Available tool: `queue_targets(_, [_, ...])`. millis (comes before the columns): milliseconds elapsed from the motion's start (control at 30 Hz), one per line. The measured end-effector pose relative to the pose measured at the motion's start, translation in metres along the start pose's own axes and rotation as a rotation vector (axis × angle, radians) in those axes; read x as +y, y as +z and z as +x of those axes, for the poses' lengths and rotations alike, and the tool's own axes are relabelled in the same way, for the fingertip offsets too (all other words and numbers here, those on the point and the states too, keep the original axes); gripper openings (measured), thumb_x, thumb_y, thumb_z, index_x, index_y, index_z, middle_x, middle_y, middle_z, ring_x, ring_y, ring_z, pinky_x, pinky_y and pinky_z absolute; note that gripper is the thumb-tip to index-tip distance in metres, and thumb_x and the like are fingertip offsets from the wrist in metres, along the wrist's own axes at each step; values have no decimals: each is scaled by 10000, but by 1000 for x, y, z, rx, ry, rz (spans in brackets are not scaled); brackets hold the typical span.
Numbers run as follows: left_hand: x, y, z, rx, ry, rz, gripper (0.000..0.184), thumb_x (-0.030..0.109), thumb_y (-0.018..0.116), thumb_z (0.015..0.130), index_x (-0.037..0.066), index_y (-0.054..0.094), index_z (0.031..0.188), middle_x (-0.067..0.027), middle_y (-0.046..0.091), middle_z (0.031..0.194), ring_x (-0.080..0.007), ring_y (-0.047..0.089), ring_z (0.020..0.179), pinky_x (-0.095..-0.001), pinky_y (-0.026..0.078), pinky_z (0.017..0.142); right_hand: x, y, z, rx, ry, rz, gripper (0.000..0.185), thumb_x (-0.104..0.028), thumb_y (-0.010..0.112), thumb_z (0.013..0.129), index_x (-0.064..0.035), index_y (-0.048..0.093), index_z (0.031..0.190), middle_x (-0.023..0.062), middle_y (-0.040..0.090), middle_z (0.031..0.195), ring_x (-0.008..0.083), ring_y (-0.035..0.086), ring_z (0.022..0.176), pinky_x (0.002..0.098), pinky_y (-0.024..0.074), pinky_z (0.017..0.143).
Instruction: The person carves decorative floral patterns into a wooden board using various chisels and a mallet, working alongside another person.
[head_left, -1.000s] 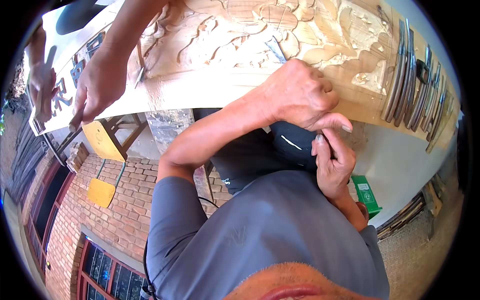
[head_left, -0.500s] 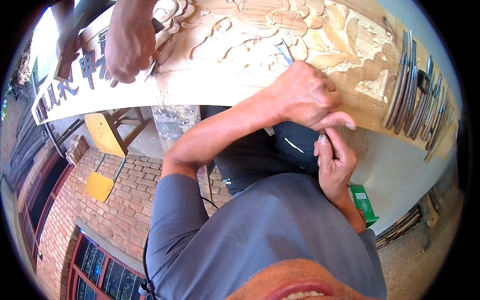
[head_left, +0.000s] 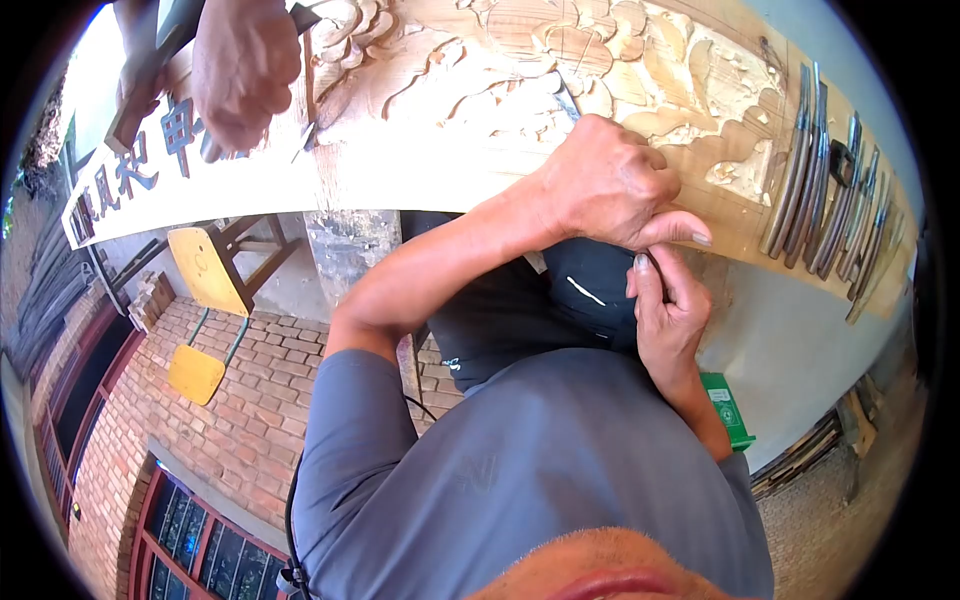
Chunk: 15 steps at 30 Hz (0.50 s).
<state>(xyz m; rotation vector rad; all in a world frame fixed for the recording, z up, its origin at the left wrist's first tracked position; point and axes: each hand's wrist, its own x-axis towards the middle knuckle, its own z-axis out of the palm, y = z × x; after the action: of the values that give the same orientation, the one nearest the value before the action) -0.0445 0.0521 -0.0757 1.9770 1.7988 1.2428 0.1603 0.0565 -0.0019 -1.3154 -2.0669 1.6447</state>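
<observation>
My left hand (head_left: 612, 185) is closed around the shank of a carving chisel (head_left: 569, 97), whose metal blade sticks out past the fist onto the carved wooden panel (head_left: 480, 60). My left thumb points right, toward the other hand. Just below, my right hand (head_left: 672, 305) is closed on the handle end, most of which the fingers hide. The blade tip rests at or just over a cut outline in the relief; whether it touches cannot be seen.
Several carving tools (head_left: 815, 170) lie in a row at the panel's right end. At upper left, a co-worker's hands (head_left: 245, 75) hold a wooden block-like tool (head_left: 140, 105) and a chisel over painted characters. A yellow chair (head_left: 210, 270) stands below; a green box (head_left: 727, 410) sits right.
Both my hands have shifted slightly up, with the chisel still in them. The co-worker's hand has moved up, and the wooden tool has swung toward it.
</observation>
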Motion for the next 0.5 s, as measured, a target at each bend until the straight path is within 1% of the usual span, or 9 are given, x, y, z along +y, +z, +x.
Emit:
queue_targets(33, [3,2,-2,21,22,-3,700,705,775,938,158,509,591,-11,471,552,-248,578,494,-388,417,447,0,-2,-5,-2,9,-13,232,61,680,1068,57,752,1288,84,696,813,133,643,684,311,522,639])
queue_targets(133, [5,-5,-4,141,198,54,708,736,766,914,169,451,629,5,416,604,-199,511,500,-360,376,453,6,-12,6,-13,-283,-140,269,82,698,1037,44,765,1295,106,729,843,143,659,695,316,535,650])
queue_targets(200, [6,-6,-8,123,261,32,706,749,761,898,172,435,656,10,391,641,-178,480,520,-347,362,465,1,-19,7,-67,-347,-122,348,113,689,1016,35,771,1345,94,743,857,135,657,700,306,538,657])
queue_targets(233, [4,-4,-8,119,301,23,706,756,758,890,173,427,669,12,378,659,-167,465,529,-340,356,471,6,-23,6,-72,-307,-114,361,119,679,1018,36,768,1358,91,746,864,130,653,704,304,538,657])
queue_targets(267, [4,-2,-8,62,312,9,677,733,738,921,165,452,689,10,409,679,-174,494,564,-338,386,494,13,-30,3,-79,-266,-106,375,126,669,1019,37,765,1371,87,749,871,125,650,708,302,538,658])
queue_targets(333, [7,4,-6,46,311,-24,647,693,736,945,159,464,699,3,435,691,-185,523,588,-345,412,509,9,-39,-4,-84,-165,-82,402,136,635,1029,43,760,1399,83,764,910,107,636,725,288,541,674])
queue_targets(433, [5,4,0,-37,267,-42,603,631,729,981,148,488,713,-9,472,703,-202,562,616,-360,452,530,-2,-47,-4,-52,-125,-45,377,123,639,1042,46,764,1389,92,767,934,108,625,727,277,548,693])
queue_targets(500, [8,4,-1,-92,217,-46,583,603,724,997,141,503,718,-19,495,708,-213,584,628,-371,475,538,5,-52,-5,-40,-164,-123,346,111,692,1031,53,762,1365,113,788,962,142,698,780,298,584,744])
